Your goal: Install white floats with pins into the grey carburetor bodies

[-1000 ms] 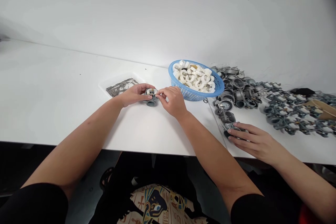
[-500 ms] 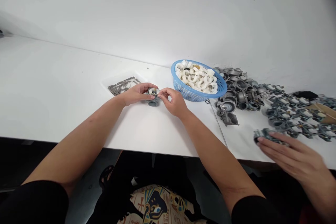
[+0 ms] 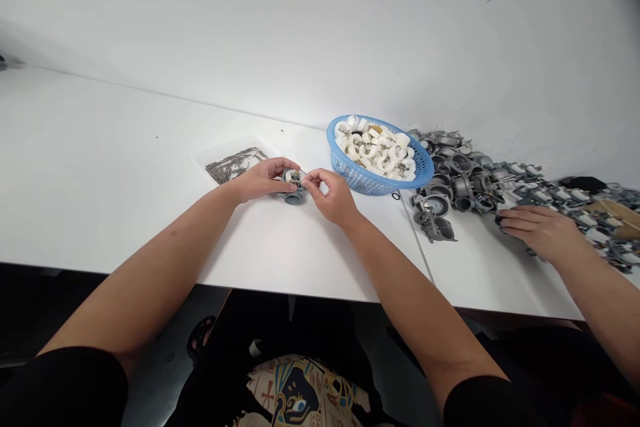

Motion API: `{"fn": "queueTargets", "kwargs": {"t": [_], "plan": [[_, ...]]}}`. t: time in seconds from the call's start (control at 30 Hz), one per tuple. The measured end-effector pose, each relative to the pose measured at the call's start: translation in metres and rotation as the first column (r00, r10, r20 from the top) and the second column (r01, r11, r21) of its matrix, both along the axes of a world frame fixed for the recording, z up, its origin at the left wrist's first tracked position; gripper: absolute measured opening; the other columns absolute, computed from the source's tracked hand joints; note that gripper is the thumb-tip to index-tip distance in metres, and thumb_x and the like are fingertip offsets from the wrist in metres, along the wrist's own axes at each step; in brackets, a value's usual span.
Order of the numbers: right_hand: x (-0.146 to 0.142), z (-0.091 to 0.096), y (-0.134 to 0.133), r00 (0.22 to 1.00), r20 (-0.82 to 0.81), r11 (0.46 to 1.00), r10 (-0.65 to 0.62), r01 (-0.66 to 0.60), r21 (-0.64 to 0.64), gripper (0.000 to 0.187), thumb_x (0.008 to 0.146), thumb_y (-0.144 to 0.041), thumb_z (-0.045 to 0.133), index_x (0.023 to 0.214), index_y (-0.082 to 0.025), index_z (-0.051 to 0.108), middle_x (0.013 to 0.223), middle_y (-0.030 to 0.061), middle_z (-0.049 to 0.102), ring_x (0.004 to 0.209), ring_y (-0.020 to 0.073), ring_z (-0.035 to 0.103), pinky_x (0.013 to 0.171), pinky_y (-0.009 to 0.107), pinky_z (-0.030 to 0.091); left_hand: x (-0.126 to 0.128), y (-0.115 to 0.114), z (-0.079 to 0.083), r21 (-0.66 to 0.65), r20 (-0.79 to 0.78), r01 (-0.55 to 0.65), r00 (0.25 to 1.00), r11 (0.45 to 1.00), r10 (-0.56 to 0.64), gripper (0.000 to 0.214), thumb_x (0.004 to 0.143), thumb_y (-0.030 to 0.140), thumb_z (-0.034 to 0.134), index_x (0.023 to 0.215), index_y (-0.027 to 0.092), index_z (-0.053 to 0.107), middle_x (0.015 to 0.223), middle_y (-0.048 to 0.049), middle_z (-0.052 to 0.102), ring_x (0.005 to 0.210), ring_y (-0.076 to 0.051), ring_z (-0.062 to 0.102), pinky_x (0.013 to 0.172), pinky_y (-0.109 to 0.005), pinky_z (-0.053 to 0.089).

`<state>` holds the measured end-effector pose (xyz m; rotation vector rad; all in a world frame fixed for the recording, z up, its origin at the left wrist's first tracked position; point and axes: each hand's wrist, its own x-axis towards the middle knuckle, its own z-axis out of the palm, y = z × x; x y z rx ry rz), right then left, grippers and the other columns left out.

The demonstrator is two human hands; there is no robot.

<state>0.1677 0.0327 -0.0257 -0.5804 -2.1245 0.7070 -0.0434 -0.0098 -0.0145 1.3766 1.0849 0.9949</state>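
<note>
Beside blue basket (image 3: 365,178) | co-worker's hand (image 3: 540,230) moved onto carburetor bodies (image 3: 575,199)

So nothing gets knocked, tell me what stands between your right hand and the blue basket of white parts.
Nothing visible does: only white tabletop shows in the narrow gap between the right hand, pinching the grey metal casting, and the blue plastic basket.

- Carburetor body (image 3: 294,196) between left hand (image 3: 263,180) and right hand (image 3: 330,197), above the bench (image 3: 125,167)
- Tray (image 3: 210,163) of pins (image 3: 233,163) at 9 o'clock
- Basket (image 3: 380,180) of plastic parts (image 3: 375,150) at 2 o'clock
- Pile of carburetor bodies (image 3: 463,177) at 3 o'clock, co-worker's hand (image 3: 540,228) on its far right
</note>
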Motion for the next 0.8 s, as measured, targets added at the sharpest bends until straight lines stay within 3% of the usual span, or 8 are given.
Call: {"fn": "queueTargets", "kwargs": {"t": [0.27, 0.47, 0.8], "plan": [[0.0045, 0.0031, 0.0024, 0.994, 0.097, 0.989, -0.039, 0.025, 0.145, 0.01, 0.092, -0.026, 0.061, 0.087, -0.019, 0.065, 0.08, 0.0004, 0.067, 0.072, 0.0145, 0.057, 0.075, 0.029, 0.044, -0.0015, 0.0004, -0.0007, -0.027, 0.017, 0.007, 1.0, 1.0, -0.007, 0.054, 0.064, 0.028, 0.087, 0.112, 0.02, 0.064, 0.09, -0.0011, 0.063, 0.086, -0.016, 0.059, 0.08, -0.033, 0.05], [0.0003, 0.0035, -0.005, 0.983, 0.146, 0.974, -0.11, 0.077, 0.213, 0.013, 0.094, -0.025, 0.056, 0.084, -0.019, 0.062, 0.077, -0.0004, 0.065, 0.067, 0.0137, 0.055, 0.079, 0.032, 0.04, 0.0, -0.0008, -0.0009, -0.091, 0.076, -0.04, 0.996, 0.995, 0.047, 0.077, 0.062, 0.026, 0.088, 0.13, 0.023, 0.053, 0.111, -0.0048, 0.067, 0.093, -0.018, 0.064, 0.085, -0.037, 0.05], [0.001, 0.0048, -0.0034, 0.985, 0.149, 0.976, -0.093, 0.061, 0.209, 0.008, 0.093, -0.021, 0.058, 0.086, -0.019, 0.063, 0.079, -0.0013, 0.065, 0.067, 0.0127, 0.056, 0.077, 0.03, 0.04, -0.0004, 0.0013, -0.0028, -0.028, 0.064, 0.012, 0.998, 1.0, -0.01, 0.057, 0.065, 0.025, 0.086, 0.116, 0.019, 0.062, 0.097, -0.0021, 0.065, 0.09, -0.015, 0.061, 0.08, -0.032, 0.049]]}}
